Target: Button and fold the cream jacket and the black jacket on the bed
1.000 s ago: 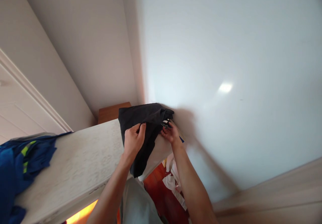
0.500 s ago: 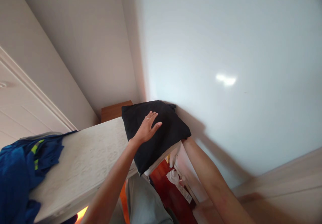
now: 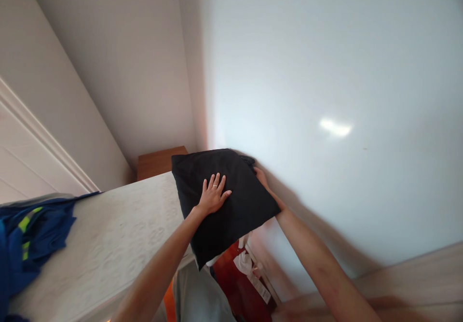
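A black cloth (image 3: 231,216), folded into a flat shape, lies over the right end of a pale padded board (image 3: 126,235). On top of the cloth rests my left hand (image 3: 213,195), palm down with the fingers spread and a ring on one finger. My right hand (image 3: 261,176) is at the right side of the cloth, near the wall; its fingers are mostly hidden behind the cloth's edge. A darker bunched part of the cloth shows at its back right corner.
Blue clothing (image 3: 43,240) with yellow-green strips lies at the board's left end. Behind the board is a brown wooden surface (image 3: 159,162). A white wall (image 3: 325,71) stands close on the right. White items (image 3: 244,262) show below.
My left hand now lies flatter on the cloth with its fingers more spread. My right hand has come up from beneath the near corner along the cloth's right side. The view has shifted slightly.
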